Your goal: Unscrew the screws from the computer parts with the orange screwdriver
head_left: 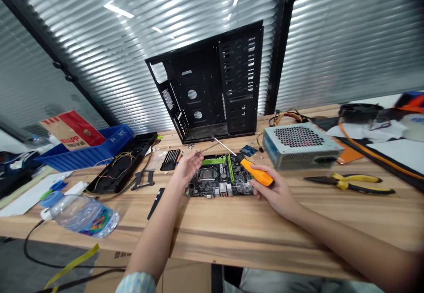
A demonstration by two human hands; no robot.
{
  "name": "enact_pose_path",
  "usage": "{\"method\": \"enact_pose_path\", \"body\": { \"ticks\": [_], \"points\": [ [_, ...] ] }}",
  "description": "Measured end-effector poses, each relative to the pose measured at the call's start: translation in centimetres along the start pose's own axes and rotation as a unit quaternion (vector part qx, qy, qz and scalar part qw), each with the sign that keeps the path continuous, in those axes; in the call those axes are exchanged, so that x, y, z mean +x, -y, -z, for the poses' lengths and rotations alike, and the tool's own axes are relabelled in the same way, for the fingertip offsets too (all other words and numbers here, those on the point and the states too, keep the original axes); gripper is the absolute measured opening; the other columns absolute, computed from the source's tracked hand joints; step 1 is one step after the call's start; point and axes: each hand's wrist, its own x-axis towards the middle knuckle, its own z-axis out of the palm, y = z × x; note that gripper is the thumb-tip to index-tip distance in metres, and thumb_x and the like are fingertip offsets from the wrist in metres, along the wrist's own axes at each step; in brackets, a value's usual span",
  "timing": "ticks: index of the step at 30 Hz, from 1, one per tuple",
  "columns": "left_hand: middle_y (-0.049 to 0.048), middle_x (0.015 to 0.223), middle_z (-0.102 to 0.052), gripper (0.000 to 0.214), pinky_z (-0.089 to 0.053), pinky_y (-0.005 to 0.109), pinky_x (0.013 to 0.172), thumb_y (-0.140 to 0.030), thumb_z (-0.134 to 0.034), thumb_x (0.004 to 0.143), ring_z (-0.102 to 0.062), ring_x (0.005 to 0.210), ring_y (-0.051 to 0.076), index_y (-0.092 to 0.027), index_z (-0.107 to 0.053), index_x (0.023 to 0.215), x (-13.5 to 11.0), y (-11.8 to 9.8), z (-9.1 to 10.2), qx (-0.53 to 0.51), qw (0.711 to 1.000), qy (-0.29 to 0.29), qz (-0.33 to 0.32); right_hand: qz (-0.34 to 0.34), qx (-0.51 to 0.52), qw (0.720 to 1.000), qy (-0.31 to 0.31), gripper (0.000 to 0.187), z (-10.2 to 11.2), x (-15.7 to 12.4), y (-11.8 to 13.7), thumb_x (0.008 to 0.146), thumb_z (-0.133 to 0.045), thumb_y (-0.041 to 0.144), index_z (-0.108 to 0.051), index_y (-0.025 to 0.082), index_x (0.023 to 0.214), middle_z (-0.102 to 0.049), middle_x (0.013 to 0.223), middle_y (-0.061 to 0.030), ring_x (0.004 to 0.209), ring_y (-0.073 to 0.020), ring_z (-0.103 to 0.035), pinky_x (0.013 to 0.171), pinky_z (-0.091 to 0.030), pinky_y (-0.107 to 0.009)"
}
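Your right hand [274,191] grips an orange-handled screwdriver [256,172] over the motherboard [218,178], which lies mid-counter [265,226] before an upright black PC case chassis [238,85]; your left hand [187,167] is open, fingers spread, at the board's left edge.

Motherboard [207,187] on table [232,226], computer case [212,89] behind, power supply [300,147] right

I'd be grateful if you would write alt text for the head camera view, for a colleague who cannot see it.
A person's right hand grips an orange-handled screwdriver above a motherboard on a wooden table, with the left hand open near the board. A black computer case stands behind, and a power supply and yellow-handled pliers lie to the right.
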Motion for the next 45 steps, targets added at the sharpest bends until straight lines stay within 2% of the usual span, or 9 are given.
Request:
{"method": "enact_pose_path", "body": {
  "ticks": [7, 13, 15, 18, 21, 27, 34, 41, 45],
  "points": [
    [0.0005, 0.066, -0.070, 0.030, -0.050, 0.022, 0.067, -0.010, -0.086, 0.055, -0.066, 0.061, 0.010, -0.013, -0.069, 0.079, 0.7, 0.7, 0.7, 0.009, 0.996, 0.009, -0.086, 0.031, 0.016, 0.999, -0.013, 0.040, 0.5, 0.4, -0.2, 0.079, -0.072, 0.039, -0.059, 0.023, 0.113, -0.060, 0.078, 0.0001, 0.052, -0.0091, -0.057, 0.046, -0.049, -0.022],
    [-0.0016, 0.066, -0.069, 0.035, -0.051, 0.024, 0.071, -0.022, -0.090, 0.049, -0.067, 0.061, 0.012, -0.016, -0.067, 0.075, 0.4, 0.4, 0.6, 0.014, 0.990, 0.056, -0.131, 0.076, -0.033, 0.996, 0.031, 0.029, 0.6, -0.1, -0.5, 0.083, -0.068, 0.033, -0.064, 0.024, 0.111, -0.060, 0.122, -0.0119, 0.064, -0.0112, -0.064, 0.051, -0.053, -0.025],
    [0.0003, 0.072, -0.071, 0.031, -0.051, 0.027, 0.074, -0.027, -0.088, 0.054, -0.069, 0.066, 0.014, -0.016, -0.067, 0.075, 0.2, 0.2, 0.7, 0.020, 0.986, 0.082, -0.146, 0.118, -0.076, 0.989, 0.049, 0.027, 0.7, -0.4, -0.4, 0.085, -0.066, 0.030, -0.066, 0.025, 0.112, -0.060, 0.127, -0.0126, 0.084, -0.0183, -0.069, 0.061, -0.057, -0.029],
    [0.0017, 0.076, -0.072, 0.026, -0.051, 0.030, 0.078, -0.027, -0.085, 0.060, -0.070, 0.070, 0.016, -0.016, -0.068, 0.076, 0.3, 0.2, 0.8, 0.036, 0.981, 0.105, -0.161, 0.185, -0.139, 0.971, 0.057, 0.026, 0.8, -0.7, -0.1, 0.085, -0.066, 0.025, -0.069, 0.027, 0.111, -0.065, 0.123, -0.0113, 0.113, -0.0259, -0.063, 0.089, -0.055, -0.040],
    [0.0013, 0.074, -0.072, 0.027, -0.052, 0.030, 0.077, -0.024, -0.084, 0.059, -0.070, 0.071, 0.016, -0.017, -0.070, 0.080, 0.5, 0.5, 0.9, 0.050, 0.978, 0.106, -0.175, 0.205, -0.161, 0.963, 0.063, 0.026, 0.7, -0.8, 0.0, 0.085, -0.066, 0.025, -0.070, 0.027, 0.110, -0.067, 0.122, -0.0107, 0.118, -0.0269, -0.061, 0.102, -0.047, -0.046],
    [0.0015, 0.075, -0.073, 0.034, -0.054, 0.029, 0.076, -0.022, -0.087, 0.058, -0.071, 0.072, 0.016, -0.017, -0.071, 0.087, 0.5, 0.8, 0.6, 0.058, 0.973, 0.109, -0.193, 0.165, -0.132, 0.976, 0.054, 0.025, 0.6, -0.6, -0.1, 0.086, -0.065, 0.030, -0.069, 0.024, 0.110, -0.065, 0.123, -0.0131, 0.113, -0.0269, -0.062, 0.090, -0.055, -0.043],
    [-0.0018, 0.077, -0.072, 0.063, -0.055, 0.027, 0.078, -0.019, -0.086, 0.062, -0.073, 0.081, 0.017, -0.021, -0.059, 0.119, 0.2, 0.8, 0.5, 0.074, 0.975, 0.119, -0.174, 0.120, -0.116, 0.984, 0.065, 0.027, 0.7, -0.2, -0.4, 0.086, -0.064, 0.030, -0.069, 0.024, 0.112, -0.063, 0.126, -0.0133, 0.087, -0.0202, -0.067, 0.066, -0.058, -0.032],
    [0.0015, 0.082, -0.073, 0.056, -0.056, 0.026, 0.073, -0.020, -0.088, 0.058, -0.072, 0.072, 0.016, -0.015, -0.066, 0.110, 0.2, 0.9, 0.5, 0.093, 0.980, 0.103, -0.144, 0.051, -0.031, 0.996, 0.059, 0.026, 0.4, -0.1, -0.3, 0.084, -0.066, 0.029, -0.066, 0.024, 0.109, -0.060, 0.123, -0.0112, 0.054, -0.0068, -0.059, 0.052, -0.054, -0.026],
    [0.0000, 0.079, -0.072, 0.053, -0.055, 0.023, 0.066, -0.022, -0.090, 0.052, -0.071, 0.066, 0.015, -0.015, -0.068, 0.101, 0.1, 0.9, 0.3, 0.087, 0.984, 0.090, -0.126, 0.016, 0.001, 0.999, 0.035, 0.030, 0.4, 0.0, -0.4, 0.080, -0.071, 0.033, -0.063, 0.021, 0.107, -0.066, 0.090, -0.0046, 0.050, -0.0087, -0.058, 0.048, -0.052, -0.025]
  ]
}}
